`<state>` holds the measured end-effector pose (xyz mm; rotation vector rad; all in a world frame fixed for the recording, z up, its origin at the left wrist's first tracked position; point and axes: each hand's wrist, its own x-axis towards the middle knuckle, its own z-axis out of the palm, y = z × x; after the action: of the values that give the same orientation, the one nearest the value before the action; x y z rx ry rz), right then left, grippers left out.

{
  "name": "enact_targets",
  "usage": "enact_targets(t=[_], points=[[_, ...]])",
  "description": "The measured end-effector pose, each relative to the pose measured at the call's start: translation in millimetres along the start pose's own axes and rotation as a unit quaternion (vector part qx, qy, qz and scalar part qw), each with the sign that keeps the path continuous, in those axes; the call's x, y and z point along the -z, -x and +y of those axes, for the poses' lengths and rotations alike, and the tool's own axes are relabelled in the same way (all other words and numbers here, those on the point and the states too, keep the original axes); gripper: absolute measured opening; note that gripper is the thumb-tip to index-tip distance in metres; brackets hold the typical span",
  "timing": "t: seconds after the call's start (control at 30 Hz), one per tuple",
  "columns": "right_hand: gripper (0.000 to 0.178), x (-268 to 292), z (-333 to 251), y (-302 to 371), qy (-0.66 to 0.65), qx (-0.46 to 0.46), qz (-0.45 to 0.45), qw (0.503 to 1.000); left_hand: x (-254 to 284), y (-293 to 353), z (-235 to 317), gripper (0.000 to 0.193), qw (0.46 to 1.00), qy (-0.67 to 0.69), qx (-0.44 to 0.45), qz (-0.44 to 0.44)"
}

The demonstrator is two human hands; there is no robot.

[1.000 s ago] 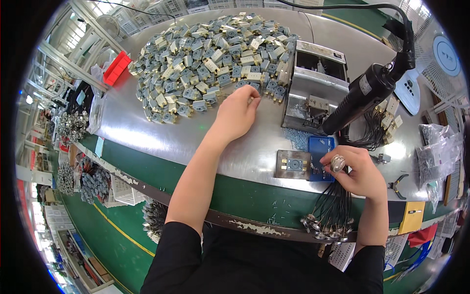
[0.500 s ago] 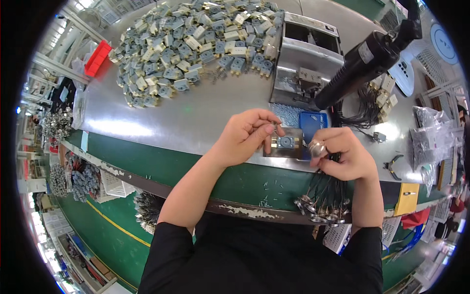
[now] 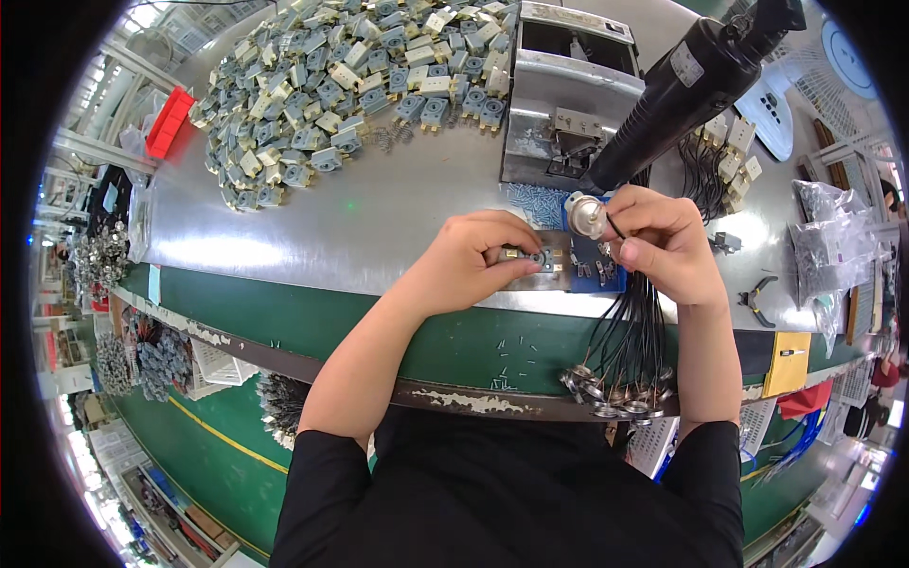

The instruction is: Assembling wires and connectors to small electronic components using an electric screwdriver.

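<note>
My left hand (image 3: 485,260) is closed at the fixture plate (image 3: 559,242), its thumb and fingers gripping a small grey switch block (image 3: 546,261). The fingertips cover part of the block. Beside it, my right hand (image 3: 668,244) is closed on a round silver metal cap with a black wire (image 3: 586,217), lifted just above a blue tray (image 3: 620,281). Small metal pieces lie in that tray. From below my right hand, a bundle of black wires (image 3: 636,327) hangs over the bench edge, ending in several more silver caps (image 3: 615,393).
A large pile of grey and cream blocks (image 3: 341,85) covers the back left. A metal machine (image 3: 549,123) and a slanting black power screwdriver (image 3: 672,99) stand ahead. Pliers (image 3: 757,301) and plastic bags (image 3: 835,227) lie at right. Loose screws (image 3: 505,363) are scattered on the green front strip.
My right hand has raised the silver cap and turned its round face upward. My left fingers, earlier pinched over the fixture, have come down onto the grey block. The whole view has shifted slightly.
</note>
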<state>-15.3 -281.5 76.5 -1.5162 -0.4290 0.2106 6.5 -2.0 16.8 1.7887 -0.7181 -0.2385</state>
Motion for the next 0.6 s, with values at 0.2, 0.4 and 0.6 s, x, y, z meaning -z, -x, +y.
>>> enact_targets(t=[0.2, 0.4, 0.6], points=[[0.024, -13.3, -5.0, -5.1, -0.008, -0.075, -0.010, 0.997, 1.3, 0.6, 15.1, 0.033, 1.000, -0.003, -0.019, 0.011], [0.015, -24.4, 6.7, -9.1, 0.105, -0.053, -0.079, 0.990, 4.3, -1.2, 23.4, 0.040, 0.985, -0.046, -0.127, 0.103], [0.014, -26.4, 2.6, -5.4, 0.154, -0.001, -0.070, 0.986, 11.4, -3.2, 24.7, 0.041, 0.979, -0.121, -0.157, 0.040]])
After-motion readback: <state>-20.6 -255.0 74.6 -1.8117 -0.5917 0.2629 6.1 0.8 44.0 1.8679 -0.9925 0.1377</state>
